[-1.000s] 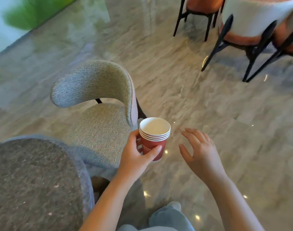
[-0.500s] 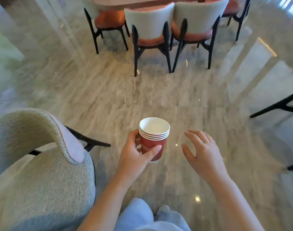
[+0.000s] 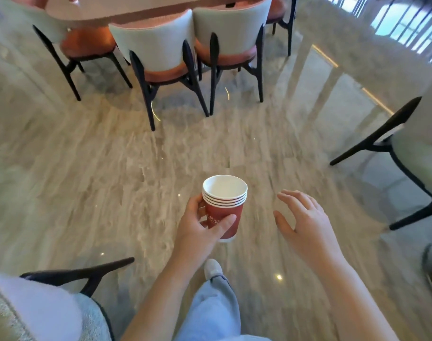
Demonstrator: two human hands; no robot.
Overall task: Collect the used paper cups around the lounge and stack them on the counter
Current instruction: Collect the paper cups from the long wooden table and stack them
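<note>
Near left: a grey woven-fabric chair with a black frame (image 3: 33,313) sits in the corner beside me.
Below me: my light blue trouser leg (image 3: 215,308) and white shoe (image 3: 212,268) are over the floor.
Left grip (image 3: 197,232): wrapped round the red wall of the stack, thumb across the front, other fingers behind.
Cups: a nested stack of red paper cups with white rims and lining (image 3: 228,209), upright in the air just ahead of me, centre of view. The top cup looks empty.
Handling: I judge them very light, with thin walls that crush easily. The rolled rims are the stiffest part, so I would hold mid-wall just below them, gently. Tilting could let the nested cups slide apart.
Right grip (image 3: 306,223): empty, fingers spread and relaxed, hovering right of the cups and apart from them.
Floor: glossy grey-beige marble floor (image 3: 111,180) with light glints.
Right: a pale-cushioned chair with black legs (image 3: 416,156).
Far: white-backed chairs with orange seats (image 3: 158,45) are tucked under a pale pink table (image 3: 126,8).
Counter: not in view.
</note>
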